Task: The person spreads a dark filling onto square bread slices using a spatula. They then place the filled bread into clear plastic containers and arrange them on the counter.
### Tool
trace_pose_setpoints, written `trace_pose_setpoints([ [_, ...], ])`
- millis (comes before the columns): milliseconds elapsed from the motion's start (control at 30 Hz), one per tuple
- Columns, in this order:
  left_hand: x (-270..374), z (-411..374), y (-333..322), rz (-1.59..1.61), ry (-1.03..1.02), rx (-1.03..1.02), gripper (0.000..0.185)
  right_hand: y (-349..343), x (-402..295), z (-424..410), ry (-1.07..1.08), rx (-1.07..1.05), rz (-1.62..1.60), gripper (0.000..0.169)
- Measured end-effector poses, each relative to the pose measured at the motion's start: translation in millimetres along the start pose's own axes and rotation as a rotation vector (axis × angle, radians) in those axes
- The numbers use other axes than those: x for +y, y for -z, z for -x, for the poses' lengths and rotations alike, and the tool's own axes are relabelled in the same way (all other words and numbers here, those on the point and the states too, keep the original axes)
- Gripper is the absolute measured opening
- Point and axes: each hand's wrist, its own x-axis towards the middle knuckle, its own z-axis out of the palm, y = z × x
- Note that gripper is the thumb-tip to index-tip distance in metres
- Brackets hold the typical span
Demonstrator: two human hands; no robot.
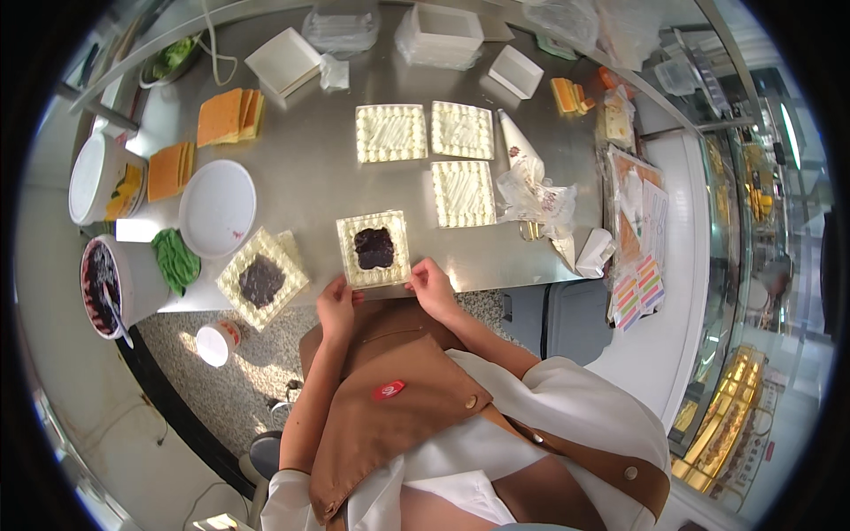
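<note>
A square cream cake in a clear-sided box [374, 271] sits at the steel table's front edge, with a patch of dark jam in its middle. My left hand [337, 306] grips the box's near left corner. At the near right corner, the fingers of my right hand [431, 285] pinch the rim. Left of my hands, another jam-topped cream cake [261, 279] rests tilted on top of a further box, mostly hidden. Beyond lie three boxes piped with cream and bare of jam: one at the back left [390, 134], one at the back right [463, 131] and a nearer one [464, 194].
On the left stand a jam bucket [126, 287] with a utensil, a green cloth [176, 261], a white lid [218, 208] and sponge cake slabs [222, 118]. Piping bags [524, 156] lie on the right. White boxes [441, 30] line the back. A paper cup [216, 344] is below the table edge.
</note>
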Motion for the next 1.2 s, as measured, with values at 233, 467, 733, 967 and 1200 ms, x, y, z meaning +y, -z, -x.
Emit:
trace_pose_setpoints([
  [233, -2.1, -0.9, 2.8, 0.030, 0.040, -0.011, 0.035, -7.5, 2.1, -0.6, 0.038, 0.122, -0.173, 0.015],
  [467, 13.1, 4.8, -1.3, 0.029, 0.096, -0.033, 0.037, -4.0, 3.3, 2.1, 0.012, 0.142, -0.196, 0.013],
  [733, 11.5, -1.5, 0.8, -0.040, 0.111, -0.022, 0.038, -9.5, 8.6, 2.0, -0.009, 0.221, -0.276, 0.013],
  [967, 12.4, -2.2, 1.4, 0.001, 0.134, -0.011, 0.036, -1.6, 7.4, -0.4, -0.066, 0.126, -0.309, 0.014],
  [1200, 17.6, 5.7, -1.8, 0.042, 0.154, 0.024, 0.037, 3.7, 0.9, 8.0, 0.022, 0.125, -0.099, 0.017],
])
